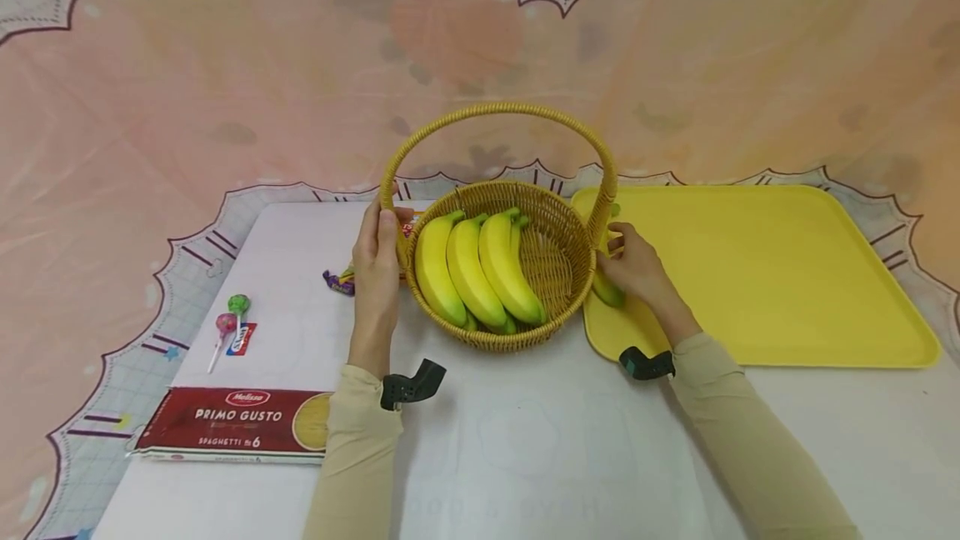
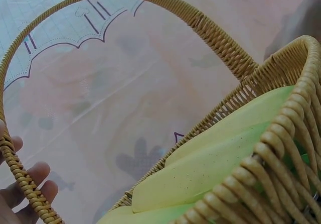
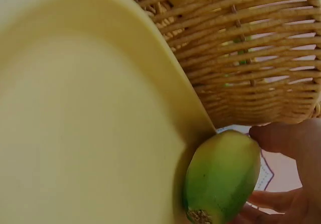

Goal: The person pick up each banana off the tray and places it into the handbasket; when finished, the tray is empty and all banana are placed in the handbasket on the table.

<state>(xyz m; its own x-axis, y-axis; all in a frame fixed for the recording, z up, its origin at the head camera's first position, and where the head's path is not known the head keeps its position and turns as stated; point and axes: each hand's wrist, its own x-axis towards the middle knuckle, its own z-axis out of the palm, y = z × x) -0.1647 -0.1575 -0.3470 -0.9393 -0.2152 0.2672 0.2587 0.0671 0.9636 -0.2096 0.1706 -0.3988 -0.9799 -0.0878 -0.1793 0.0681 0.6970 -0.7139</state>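
A yellow wicker basket (image 1: 551, 261) with a tall arched handle stands mid-table, and several bananas (image 1: 476, 269) lie side by side in its left part. My left hand (image 1: 377, 269) grips the basket at the foot of its handle; the left wrist view shows fingers (image 2: 39, 173) curled about the woven handle. On the basket's other side, my right hand (image 1: 636, 263) holds another banana (image 1: 607, 288) between thumb and fingers. This banana's green tip shows in the right wrist view, at the yellow tray's edge (image 3: 193, 101) and just outside the basket. The basket hides part of the tray.
The yellow tray (image 1: 787, 273) covers the table's right side. At left lie a green lollipop (image 1: 238, 304), a pink lollipop (image 1: 225, 323), a small red-and-blue packet (image 1: 243, 340) and a spaghetti pack (image 1: 236, 423). A purple-wrapped candy (image 1: 339, 282) lies beside my left hand.
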